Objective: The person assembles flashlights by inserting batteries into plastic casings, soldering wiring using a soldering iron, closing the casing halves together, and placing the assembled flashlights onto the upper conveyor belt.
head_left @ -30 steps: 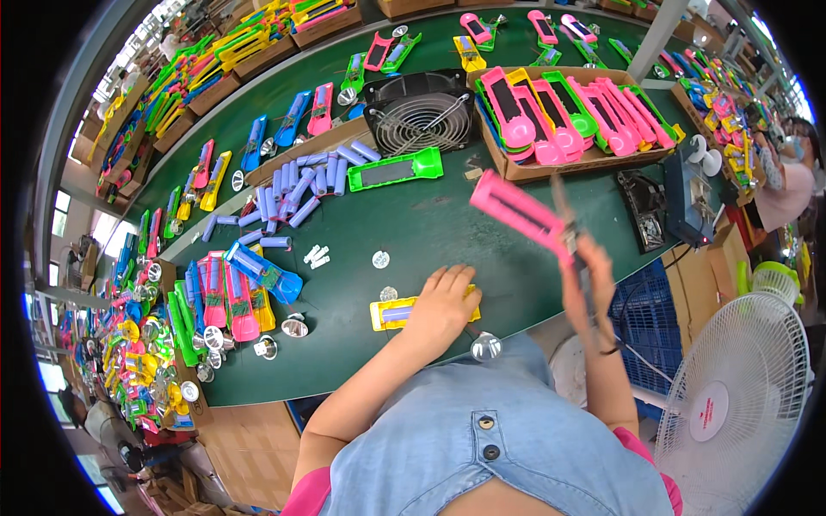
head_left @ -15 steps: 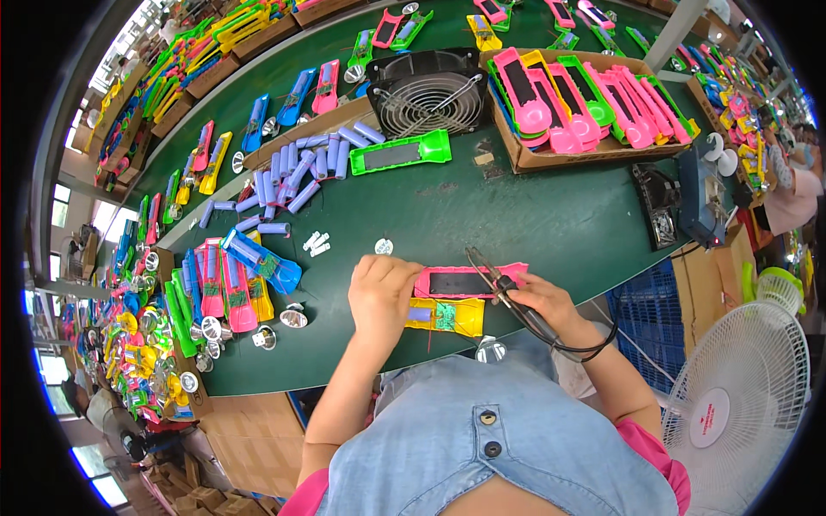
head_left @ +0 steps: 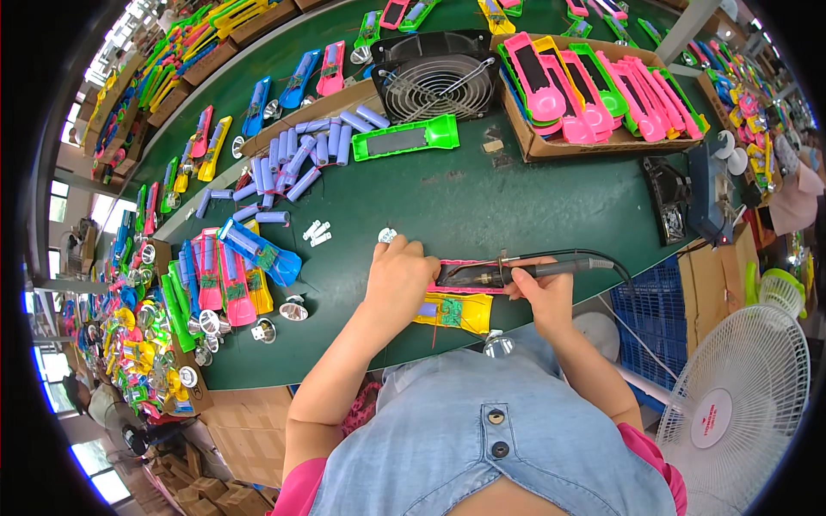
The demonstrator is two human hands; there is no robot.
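A pink flashlight casing [head_left: 471, 289] with a dark inner strip lies on the green table in front of me. My left hand [head_left: 401, 279] is closed over its left end, hiding that part. In my right hand [head_left: 544, 297] is a soldering iron [head_left: 564, 267], held almost level above the casing, with its metal end pointing left. Its black cable curls round on the right. Just nearer to me sits a yellow casing [head_left: 475, 313] with a blue cell and a green circuit board [head_left: 451, 311]. A silver reflector [head_left: 498, 344] rests at the table edge beside it.
Several blue cylindrical cells [head_left: 297, 159] are piled at the far left, near a green casing [head_left: 404, 139]. Behind stands a black fan [head_left: 436, 82]; a cardboard box [head_left: 602, 148] holds more casings. Filled casings [head_left: 237, 275] lie left. A blue soldering station [head_left: 709, 202] stands right.
The soldering iron has swung from a slant to nearly level over the pink casing, its cable now looping higher. My left hand has shifted slightly right along with the casing.
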